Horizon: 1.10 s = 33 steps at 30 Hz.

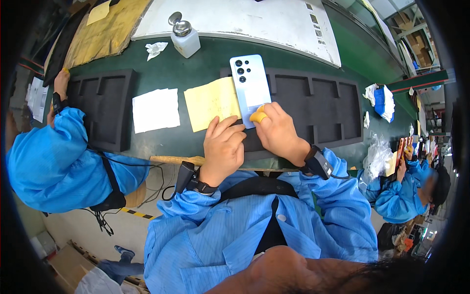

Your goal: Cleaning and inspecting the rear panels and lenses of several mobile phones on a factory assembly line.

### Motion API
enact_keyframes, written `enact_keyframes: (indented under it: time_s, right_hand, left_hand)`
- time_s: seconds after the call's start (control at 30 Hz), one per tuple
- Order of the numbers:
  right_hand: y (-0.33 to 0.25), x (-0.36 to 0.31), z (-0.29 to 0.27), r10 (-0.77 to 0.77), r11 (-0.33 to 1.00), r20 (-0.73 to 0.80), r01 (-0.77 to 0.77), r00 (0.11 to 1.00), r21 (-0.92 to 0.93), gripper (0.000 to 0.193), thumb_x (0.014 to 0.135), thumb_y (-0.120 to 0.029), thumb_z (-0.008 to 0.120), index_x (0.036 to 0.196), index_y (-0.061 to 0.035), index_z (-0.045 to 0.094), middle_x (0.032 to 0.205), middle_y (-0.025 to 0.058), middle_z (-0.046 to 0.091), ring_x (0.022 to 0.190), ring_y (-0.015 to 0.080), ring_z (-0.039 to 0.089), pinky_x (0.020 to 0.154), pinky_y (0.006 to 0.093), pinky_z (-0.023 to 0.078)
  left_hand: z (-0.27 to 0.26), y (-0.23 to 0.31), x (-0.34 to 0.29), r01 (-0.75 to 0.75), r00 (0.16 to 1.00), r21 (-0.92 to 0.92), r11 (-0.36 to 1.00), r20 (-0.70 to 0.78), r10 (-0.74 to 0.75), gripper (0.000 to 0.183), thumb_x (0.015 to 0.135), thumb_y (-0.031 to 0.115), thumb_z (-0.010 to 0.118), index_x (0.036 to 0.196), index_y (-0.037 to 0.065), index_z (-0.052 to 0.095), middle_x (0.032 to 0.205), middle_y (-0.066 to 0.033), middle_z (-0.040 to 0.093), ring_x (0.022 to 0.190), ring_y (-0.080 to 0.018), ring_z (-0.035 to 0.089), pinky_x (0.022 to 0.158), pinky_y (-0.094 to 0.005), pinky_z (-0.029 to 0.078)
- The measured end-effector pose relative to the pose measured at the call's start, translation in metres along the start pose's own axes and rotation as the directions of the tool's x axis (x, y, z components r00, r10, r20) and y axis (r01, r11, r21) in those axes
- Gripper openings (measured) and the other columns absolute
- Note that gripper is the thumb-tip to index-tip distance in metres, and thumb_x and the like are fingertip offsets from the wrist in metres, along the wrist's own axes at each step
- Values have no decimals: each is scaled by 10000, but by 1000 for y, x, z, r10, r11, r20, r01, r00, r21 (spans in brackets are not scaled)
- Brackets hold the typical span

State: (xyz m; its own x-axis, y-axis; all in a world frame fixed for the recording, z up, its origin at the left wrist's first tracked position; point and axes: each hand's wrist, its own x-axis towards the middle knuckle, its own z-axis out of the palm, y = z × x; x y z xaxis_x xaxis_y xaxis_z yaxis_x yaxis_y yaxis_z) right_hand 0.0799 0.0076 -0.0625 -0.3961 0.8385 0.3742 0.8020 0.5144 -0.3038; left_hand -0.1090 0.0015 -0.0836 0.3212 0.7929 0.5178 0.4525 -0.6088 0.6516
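Observation:
A light blue smartphone [251,81] lies back side up, its several dark camera lenses at the far end. It overlaps the edges of a yellow paper sheet [210,103] and a black foam tray [293,105]. My right hand [280,130] wears yellow finger cots and pinches at the phone's near end, over a paler rectangle on its back. What those fingertips hold, if anything, is hidden. My left hand [225,149] rests by the phone's near left corner, fingers partly stretched and apart, fingertips near the sheet's lower edge and a small dark strip.
White paper [155,110] and a second foam tray [108,110] lie to the left. A pump bottle [186,43] with its metal lid raised stands behind, near crumpled tissue [155,50]. Blue-sleeved co-workers sit at left and far right. A clear plastic bag [377,157] is at right.

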Motion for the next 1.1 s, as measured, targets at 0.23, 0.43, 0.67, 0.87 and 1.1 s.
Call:
enact_keyframes:
  time_s: [0.23, 0.43, 0.67, 0.87, 1.1]
  right_hand:
    - [-12, 3, -8, -38, 996, -22, 39, 999, 83, 189, 739, -60, 671, 922, -14, 666, 956, 131, 580, 934, 327, 567, 842, 421, 498]
    - [-15, 10, -2, -125, 990, 50, 127, 991, -53, 123, 752, -125, 611, 815, -19, 625, 898, 114, 552, 895, 298, 551, 865, 409, 476]
    - [-12, 7, 2, -167, 984, 24, 169, 986, -61, 101, 755, -135, 603, 791, -41, 610, 888, 91, 551, 890, 267, 557, 828, 372, 488]
    - [-10, 3, 4, -101, 995, -30, 101, 994, -8, 158, 727, -121, 646, 853, -27, 663, 914, 91, 588, 883, 273, 582, 774, 382, 512]
    - [5, 17, -6, 66, 998, 107, -68, 992, 17, 145, 749, -95, 693, 873, -22, 684, 905, 121, 620, 881, 317, 607, 759, 407, 520]
  left_hand:
    - [-1, -9, -7, -22, 1000, -46, 999, -15, 21, 175, 726, -49, 570, 836, 43, 670, 1003, -87, 687, 1123, -304, 621, 1028, -514, 426]
    - [2, -4, -5, 34, 986, -205, 978, -156, -67, 202, 726, -134, 537, 836, -6, 648, 897, -137, 624, 994, -345, 633, 980, -494, 481]
    - [2, -5, -7, 12, 984, -186, 983, -172, -44, 187, 720, -130, 550, 830, -9, 642, 921, -141, 628, 979, -345, 630, 970, -492, 486]
    - [1, -3, -11, -122, 992, 38, 992, -9, 123, 201, 739, -8, 620, 923, 42, 682, 1053, -105, 667, 1065, -339, 611, 1035, -539, 413]
    - [-3, 12, -6, -173, 947, 268, 948, 309, 85, 481, 860, 336, 674, 1248, 54, 643, 1344, -92, 590, 1246, -299, 528, 1103, -571, 314]
